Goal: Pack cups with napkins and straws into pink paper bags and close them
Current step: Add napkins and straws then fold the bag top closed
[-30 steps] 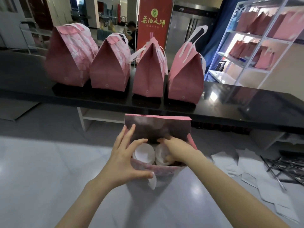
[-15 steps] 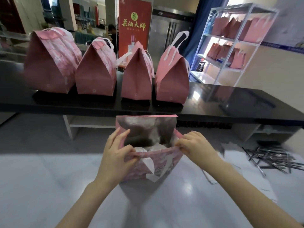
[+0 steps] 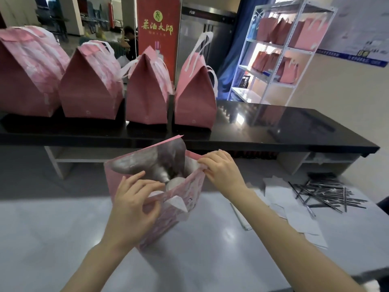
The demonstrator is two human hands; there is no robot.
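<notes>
An open pink paper bag (image 3: pixel 181 207) with a silver lining stands on the white table in front of me. A white cup lid (image 3: pixel 175 182) shows inside it. My left hand (image 3: pixel 134 201) pinches the bag's near rim beside a white handle strip (image 3: pixel 177 202). My right hand (image 3: pixel 221 169) grips the bag's right rim and pulls it outward. The bag is twisted, with its far wall leaning left.
Several closed pink bags (image 3: pixel 147 93) stand in a row on the black counter (image 3: pixel 273 131) behind. White napkins (image 3: pixel 294 207) and a pile of dark wrapped straws (image 3: pixel 328 192) lie on the table to the right. A white shelf (image 3: pixel 280 53) holds more pink bags.
My right hand came out of the bag and took hold of its right rim. My left hand shifted onto the near rim. The bag has turned and its mouth has been pulled wider.
</notes>
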